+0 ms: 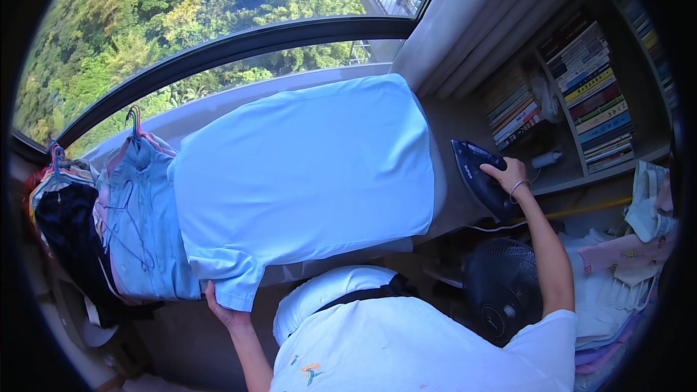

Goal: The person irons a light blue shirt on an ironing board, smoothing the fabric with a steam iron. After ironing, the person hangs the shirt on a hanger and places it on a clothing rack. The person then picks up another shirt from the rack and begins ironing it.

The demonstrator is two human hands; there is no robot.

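Observation:
A light blue short-sleeved shirt (310, 169) lies spread over an ironing board (439, 174), of which a narrow rim shows past the shirt's hem. My left hand (220, 307) holds the cuff of the shirt's near sleeve, its thumb on top and its fingers hidden beneath the cloth. At the right, my right hand (507, 175) grips the handle of a dark blue Supor iron (479, 177). The iron is off the shirt, to the right of the hem, over a grey surface. A white cord (498, 227) shows below the iron.
Clothes on hangers (144, 223) hang at the left, against the shirt's shoulder end. Behind the board is a window frame (239, 46). Bookshelves (580, 120) and a curtain (468, 22) stand right. A black fan (498, 288) is under my right arm, beside piled clothes (593, 283).

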